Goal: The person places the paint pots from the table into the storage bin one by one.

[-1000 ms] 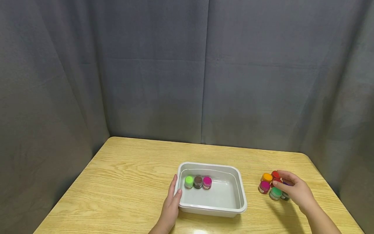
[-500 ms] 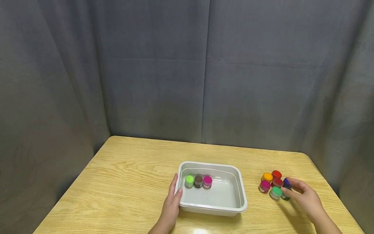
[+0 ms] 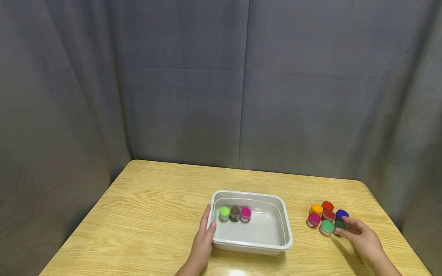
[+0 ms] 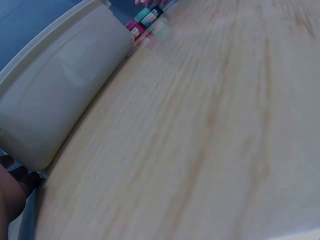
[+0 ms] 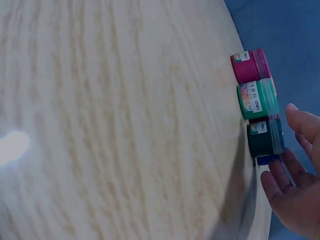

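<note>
My left hand (image 3: 201, 245) holds the left side of a white plastic tub (image 3: 246, 247), its thumb over the rim and fingers along the outer wall. Inside stand three small paint jars: lime green (image 3: 224, 214), brown (image 3: 235, 214) and magenta (image 3: 246, 215). My right hand (image 3: 364, 239) hovers at a dark green paint jar (image 5: 262, 137) on the table, thumb and fingers spread about its lid. Around that jar cluster a blue jar (image 3: 342, 215), a green jar (image 3: 326, 228), a magenta jar (image 3: 313, 220), an orange jar (image 3: 316, 209) and two red jars (image 3: 328, 207).
The wooden table (image 3: 152, 214) carries the tub near its front middle and the loose jars to the right. Grey curtains (image 3: 183, 115) hang behind and on both sides of the table.
My right hand has moved from above the red jars, past the blue one, toward me to the dark green jar. The left hand and tub have stayed put.
</note>
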Demonstrator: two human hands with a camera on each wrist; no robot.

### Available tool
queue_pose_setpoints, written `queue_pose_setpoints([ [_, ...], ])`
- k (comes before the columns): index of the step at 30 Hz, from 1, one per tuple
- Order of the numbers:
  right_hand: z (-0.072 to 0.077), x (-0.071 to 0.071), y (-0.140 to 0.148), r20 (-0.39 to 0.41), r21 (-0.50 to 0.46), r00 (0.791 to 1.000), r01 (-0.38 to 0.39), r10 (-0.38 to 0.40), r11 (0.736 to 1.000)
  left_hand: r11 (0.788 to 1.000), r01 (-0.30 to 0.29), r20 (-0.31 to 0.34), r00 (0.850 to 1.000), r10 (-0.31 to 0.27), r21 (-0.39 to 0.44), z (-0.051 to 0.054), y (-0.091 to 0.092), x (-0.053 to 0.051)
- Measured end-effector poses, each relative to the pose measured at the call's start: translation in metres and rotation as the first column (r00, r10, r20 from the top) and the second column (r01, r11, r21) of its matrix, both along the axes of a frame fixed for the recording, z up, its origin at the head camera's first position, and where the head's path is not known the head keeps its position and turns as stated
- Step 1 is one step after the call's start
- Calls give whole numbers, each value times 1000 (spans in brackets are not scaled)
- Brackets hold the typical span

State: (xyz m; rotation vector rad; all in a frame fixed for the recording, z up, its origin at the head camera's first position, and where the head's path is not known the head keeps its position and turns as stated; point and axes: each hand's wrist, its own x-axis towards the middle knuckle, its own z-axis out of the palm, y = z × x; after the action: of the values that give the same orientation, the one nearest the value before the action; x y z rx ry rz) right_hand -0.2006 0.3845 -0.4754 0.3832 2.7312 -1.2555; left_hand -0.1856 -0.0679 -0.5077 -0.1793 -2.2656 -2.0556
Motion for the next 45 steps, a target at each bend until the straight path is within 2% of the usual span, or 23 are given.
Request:
queue_pose_setpoints([
  [13,-12,-6,5,12,-21,999,34,-34,999,1000,10,-2,1000,-10,-22,-3,-1,-3],
  [30,-12,-6,4,6,-14,996,86,-86,996,1000,12,0,1000,-12,-5,-2,0,-3],
  [35,-5,-2,7,-14,15,997,73,-73,997,1000,11,4,1000,-11,-7,-1,0,-3],
  [45,26,0,-5,-49,31,998,35,-34,999,1000,17,24,1000,-17,-3,2,0,-1],
])
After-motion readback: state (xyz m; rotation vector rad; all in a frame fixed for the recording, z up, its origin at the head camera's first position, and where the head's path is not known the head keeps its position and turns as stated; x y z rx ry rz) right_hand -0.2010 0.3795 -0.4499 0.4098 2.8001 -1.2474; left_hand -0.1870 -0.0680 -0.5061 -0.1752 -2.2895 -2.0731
